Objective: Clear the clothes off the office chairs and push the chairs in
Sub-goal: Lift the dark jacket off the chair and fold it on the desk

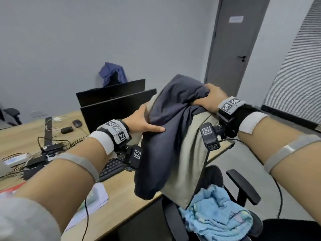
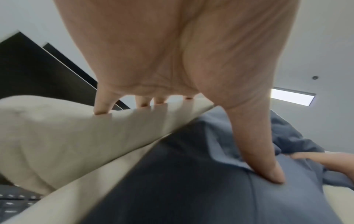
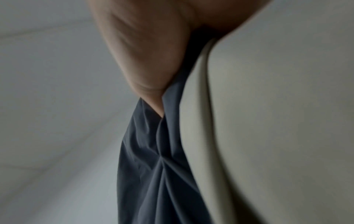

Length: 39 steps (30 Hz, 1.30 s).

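Observation:
A dark navy garment (image 1: 165,136) and a beige garment (image 1: 184,162) hang over the backrest of the near office chair (image 1: 243,186). My left hand (image 1: 142,122) holds the top left edge: its fingers hook over the beige garment (image 2: 76,136) and its thumb (image 2: 268,163) presses on the navy garment (image 2: 191,189). My right hand (image 1: 208,100) grips a bunched fold of the navy garment (image 3: 153,166) at the top right, against the beige garment (image 3: 268,136). A light-blue towel (image 1: 217,211) lies on the seat. A blue jacket (image 1: 112,73) hangs on a far chair behind the monitors.
The chair stands at the wooden desk (image 1: 121,197), which carries two dark monitors (image 1: 118,105), a keyboard (image 1: 112,166), cables and papers. Another chair's armrest (image 1: 12,112) shows at far left. A grey door (image 1: 232,46) is behind, with open floor to the right.

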Available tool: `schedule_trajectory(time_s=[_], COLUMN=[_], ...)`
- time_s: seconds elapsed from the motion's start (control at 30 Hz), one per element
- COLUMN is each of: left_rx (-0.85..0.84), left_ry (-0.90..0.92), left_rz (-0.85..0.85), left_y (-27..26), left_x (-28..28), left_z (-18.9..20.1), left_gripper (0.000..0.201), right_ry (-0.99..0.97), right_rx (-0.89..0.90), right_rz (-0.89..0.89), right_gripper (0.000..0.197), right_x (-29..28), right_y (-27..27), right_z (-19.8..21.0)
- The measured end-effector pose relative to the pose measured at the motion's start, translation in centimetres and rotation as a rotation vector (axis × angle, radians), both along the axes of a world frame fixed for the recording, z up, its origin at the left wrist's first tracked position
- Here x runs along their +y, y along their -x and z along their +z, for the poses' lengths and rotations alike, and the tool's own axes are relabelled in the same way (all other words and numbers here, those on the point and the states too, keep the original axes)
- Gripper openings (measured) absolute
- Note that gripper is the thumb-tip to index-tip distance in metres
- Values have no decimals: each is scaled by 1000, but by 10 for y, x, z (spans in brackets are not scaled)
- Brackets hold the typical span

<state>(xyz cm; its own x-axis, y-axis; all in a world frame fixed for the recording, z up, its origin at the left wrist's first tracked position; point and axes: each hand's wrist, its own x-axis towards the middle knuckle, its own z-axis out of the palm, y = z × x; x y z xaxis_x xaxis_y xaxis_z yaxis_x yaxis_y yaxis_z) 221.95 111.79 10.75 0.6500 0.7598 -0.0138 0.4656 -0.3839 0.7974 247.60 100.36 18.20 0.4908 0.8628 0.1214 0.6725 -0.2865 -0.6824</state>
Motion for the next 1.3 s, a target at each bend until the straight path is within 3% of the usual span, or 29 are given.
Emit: schedule_trajectory(time_s=[0.2,0.27,0.37,0.43,0.5,0.63,0.73,0.97,1.13,1.2,1.3], left_rx=[145,213,341,441,574,728,774,852,761,700,634], left_ry=[86,101,98,41,-5,219,151,66,204,243,258], left_rz=[68,86,89,85,64,201,283,363,435,483,531], left_y=[44,47,43,35,25,20,17,-1,5,10,17], left_x=[39,54,75,88,102,123,135,132,125,121,112], left_z=[-28,-40,-73,-105,-146,-247,-307,-315,-285,-264,-229], left_gripper=[133,140,124,114,112,125,131,101,108,104,89], right_ry=[42,115,291,368,454,519,595,599,612,627,559], right_rx=[444,615,818,842,744,654,555,492,460,420,289], right_rz=[103,125,111,65,-32,-134,-138,-120,-188,-219,-244], right_gripper=[56,60,79,70,73,113,99,81,106,106,83], right_x=[83,112,147,157,168,191,197,211,216,209,193], right_y=[33,29,16,3,-18,-45,-47,-45,-44,-41,-30], right_z=[-67,-110,-181,-220,-264,-343,-368,-393,-383,-364,-312])
